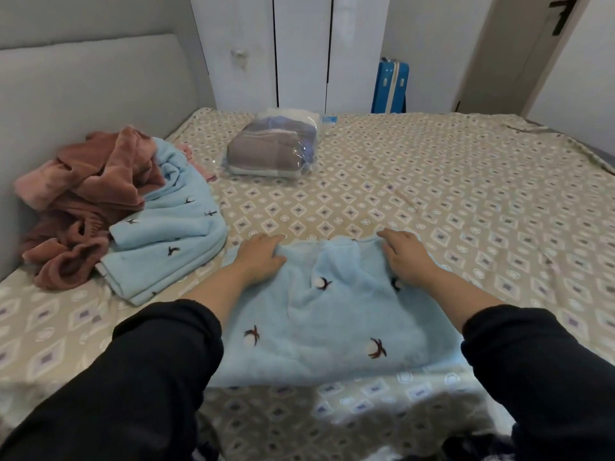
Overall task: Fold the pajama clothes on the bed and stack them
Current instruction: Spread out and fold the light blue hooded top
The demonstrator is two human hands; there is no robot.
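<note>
Pressing on the light blue fleece pajama piece with small embroidered cotton flowers (336, 327), folded into a thick rectangle. Lies in the middle of the beige diamond-patterned bed cover (432, 181), directly in front of the body. Far left corner under the left hand (263, 257), far right corner under the right hand (404, 257). Fingers of both close together, nearly straight and flat on the fleece, with no pinch visible.

Probably easy to spoil from here. Thick, springy fleece, so likely to spring open at the far edge once released, where bulging a little between the hands. Possible also to wrinkle the soft bed cover, or to turn the rectangle crooked, by pushing harder on one side. When lifting for the stack, danger of loose layers sliding apart. No level base at the left either: only the second light blue fleece garment (166, 234), loosely folded and touching the crumpled heap of reddish-brown and pink fleece clothes (83, 201).

Lies with the long axis from left to right across the view, about parallel to the near side of the bed. Points with the far edge toward the white wardrobe (299, 51). Cannot tell whether collar or waistband at that edge.
</note>
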